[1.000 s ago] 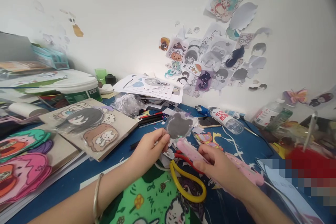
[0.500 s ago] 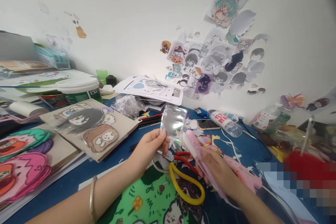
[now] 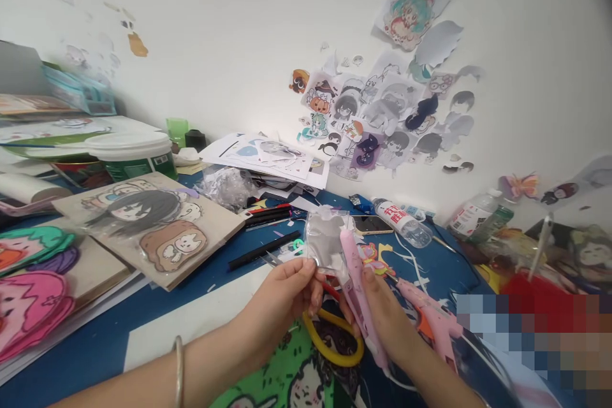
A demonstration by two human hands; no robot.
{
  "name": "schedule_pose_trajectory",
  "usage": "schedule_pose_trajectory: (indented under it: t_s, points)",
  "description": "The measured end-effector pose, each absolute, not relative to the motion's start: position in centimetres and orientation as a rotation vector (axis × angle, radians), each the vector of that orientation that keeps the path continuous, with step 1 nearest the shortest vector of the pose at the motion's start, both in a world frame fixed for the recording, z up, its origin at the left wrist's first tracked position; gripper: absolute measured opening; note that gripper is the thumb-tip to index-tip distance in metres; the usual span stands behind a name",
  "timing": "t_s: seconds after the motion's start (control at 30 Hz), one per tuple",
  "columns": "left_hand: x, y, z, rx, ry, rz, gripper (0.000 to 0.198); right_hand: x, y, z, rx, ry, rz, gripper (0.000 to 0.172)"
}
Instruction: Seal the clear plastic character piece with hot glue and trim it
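My left hand pinches the bottom edge of a small clear plastic sleeve with a grey shape inside, holding it upright above the blue table. My right hand is closed around a long pink tool whose tip points up beside the sleeve's right edge. Just under both hands lie scissors with yellow and red handles. A pink glue gun rests to the right of my right hand.
A board with cartoon cut-outs lies at left, near a white tub. Black and red pens, a paper stack, a phone and plastic bottles crowd the back. Stickers cover the wall.
My left hand turned and lowered the clear sleeve toward me. My right hand swung the pink tool upright and brought it against the sleeve's right edge. The view shifted slightly.
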State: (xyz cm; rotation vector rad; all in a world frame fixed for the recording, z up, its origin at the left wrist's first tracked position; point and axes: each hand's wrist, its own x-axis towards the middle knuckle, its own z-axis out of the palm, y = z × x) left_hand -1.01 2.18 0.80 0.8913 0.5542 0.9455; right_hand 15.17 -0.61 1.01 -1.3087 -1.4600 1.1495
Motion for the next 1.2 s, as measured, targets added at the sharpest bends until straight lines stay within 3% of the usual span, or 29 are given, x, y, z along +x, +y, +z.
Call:
schedule_pose_trajectory:
  t_s: [0.5, 1.2]
  points:
    - [0.0, 0.7, 0.7, 1.225, 0.893, 1.119, 0.033, 13.3, -1.0, 0.9, -1.328, -1.317, 1.076, 0.06]
    - [0.3, 0.0, 1.5, 1.271, 1.003, 1.162, 0.032, 12.6, -0.7, 0.8, -1.286, -1.215, 0.997, 0.053]
